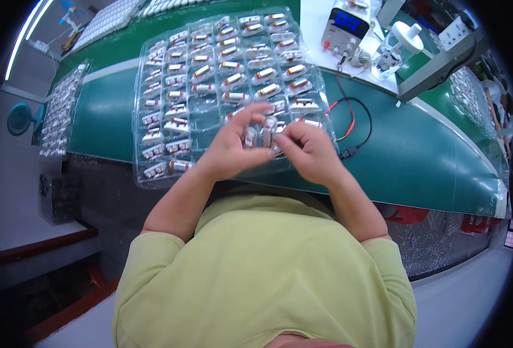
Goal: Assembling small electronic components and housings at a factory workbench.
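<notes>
Over the near part of a clear plastic tray [201, 124], my left hand [227, 149] curves round a small silver cylindrical part [269, 132], which looks like a small motor unit. The part stands between its thumb and bent fingers. From the right, my right hand [313, 152] pinches in at the same part, thumb and index finger pressed together at its side. The fingertips partly hide it, and the exact grip is hard to see. Many tray pockets hold similar silver cylinders [233, 79] with reddish-gold ends on white bases.
Behind the tray at right, a power supply [347, 26] with a lit blue display stands on a white surface. Red and black leads [352, 119] run from it onto the green table [419, 148]. Another filled tray [64, 110] lies far left, near a teal fan [21, 119].
</notes>
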A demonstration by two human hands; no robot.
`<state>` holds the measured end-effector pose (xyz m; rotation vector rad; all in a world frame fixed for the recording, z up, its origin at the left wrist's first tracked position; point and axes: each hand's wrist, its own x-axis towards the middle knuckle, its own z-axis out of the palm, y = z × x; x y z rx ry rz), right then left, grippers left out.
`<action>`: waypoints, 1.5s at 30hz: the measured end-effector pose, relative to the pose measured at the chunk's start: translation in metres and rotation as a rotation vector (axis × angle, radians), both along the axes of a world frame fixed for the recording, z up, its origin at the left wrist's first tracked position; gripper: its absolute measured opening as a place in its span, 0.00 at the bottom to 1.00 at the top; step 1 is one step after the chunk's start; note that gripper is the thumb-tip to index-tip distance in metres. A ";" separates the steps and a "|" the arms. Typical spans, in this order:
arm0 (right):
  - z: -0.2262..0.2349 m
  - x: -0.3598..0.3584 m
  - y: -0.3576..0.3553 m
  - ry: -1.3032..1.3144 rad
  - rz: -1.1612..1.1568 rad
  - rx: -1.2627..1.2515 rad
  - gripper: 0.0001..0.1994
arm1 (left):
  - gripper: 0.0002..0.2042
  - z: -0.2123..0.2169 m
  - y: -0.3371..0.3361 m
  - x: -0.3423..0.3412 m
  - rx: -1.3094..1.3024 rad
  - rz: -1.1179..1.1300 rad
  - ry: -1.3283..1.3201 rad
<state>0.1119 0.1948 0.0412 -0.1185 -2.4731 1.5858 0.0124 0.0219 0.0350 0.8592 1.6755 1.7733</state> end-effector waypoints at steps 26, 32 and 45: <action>-0.004 0.005 0.011 -0.011 -0.018 -0.321 0.12 | 0.15 -0.004 -0.048 -0.088 -0.691 0.530 0.854; -0.002 -0.001 -0.018 -0.011 0.050 -0.313 0.11 | 0.25 0.006 -0.008 -0.029 0.022 0.279 -0.642; -0.005 -0.006 -0.028 -0.008 0.080 -0.126 0.11 | 0.26 -0.006 0.018 -0.002 -0.035 0.211 -0.474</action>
